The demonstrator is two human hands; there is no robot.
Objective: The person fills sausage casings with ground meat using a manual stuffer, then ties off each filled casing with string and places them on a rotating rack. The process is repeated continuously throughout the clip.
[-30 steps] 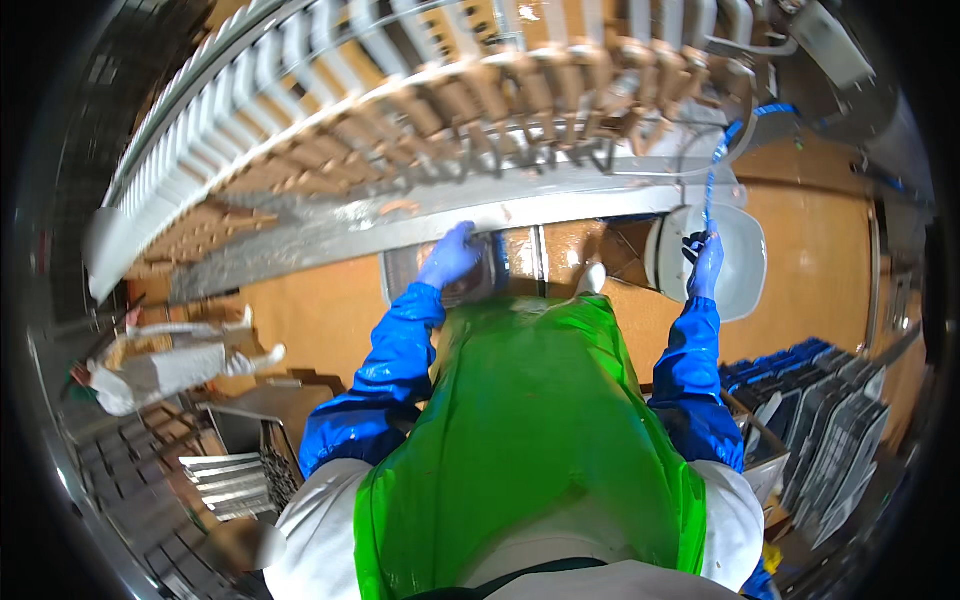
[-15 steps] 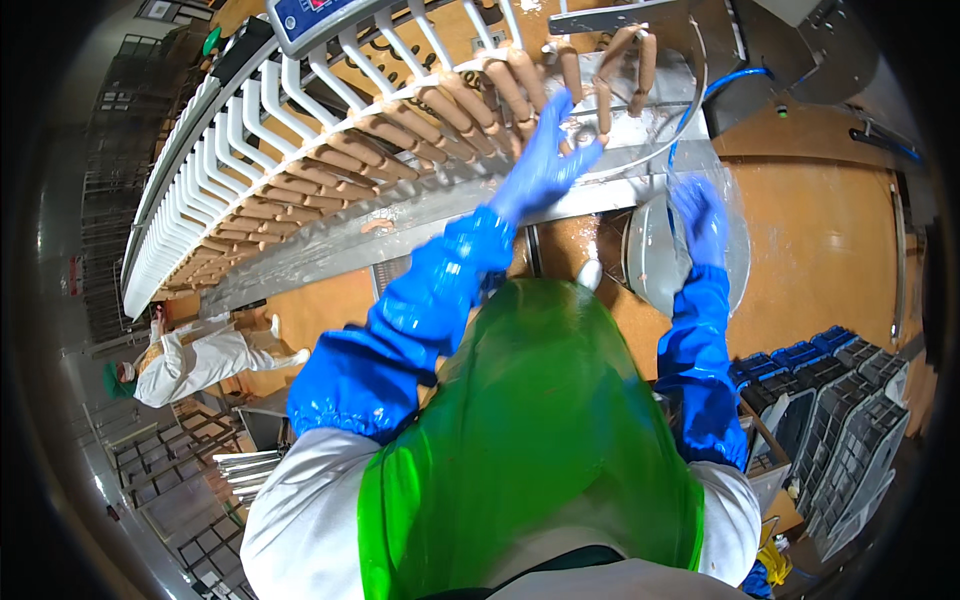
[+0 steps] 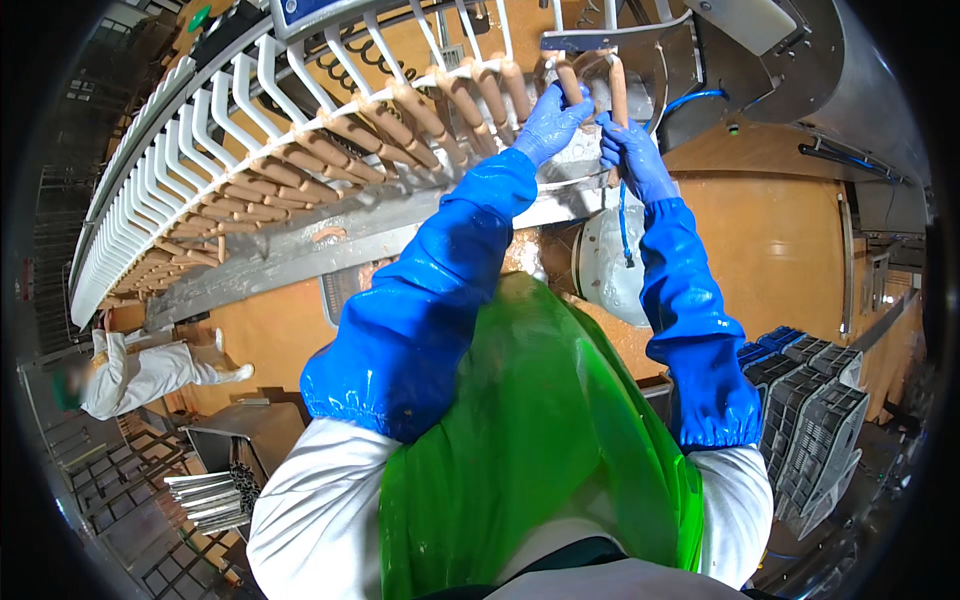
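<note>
My left hand (image 3: 548,128), in a blue glove, has its fingers closed round a sausage (image 3: 569,82) at the right end of a long curved rack (image 3: 258,80) of white bars hung with sausage links. Just to its right, my right hand (image 3: 636,158), also gloved, grips an upright sausage (image 3: 618,92) whose lower end shows below my fingers. A blue hose (image 3: 624,225) dangles beneath that hand above a pale tub (image 3: 606,285). A metal trough (image 3: 275,262) with a stray piece of sausage runs under the rack.
A co-worker (image 3: 150,375) in white stands at the far left. Metal machinery (image 3: 840,70) fills the upper right. Grey crates (image 3: 810,430) are stacked at lower right, and a cart (image 3: 235,440) with metal rods sits at lower left. Orange floor (image 3: 760,260) shows beside the tub.
Both hands have moved up to the rack's right end and closed on sausages. My right hand has let go of the blue hose it held a second ago.
</note>
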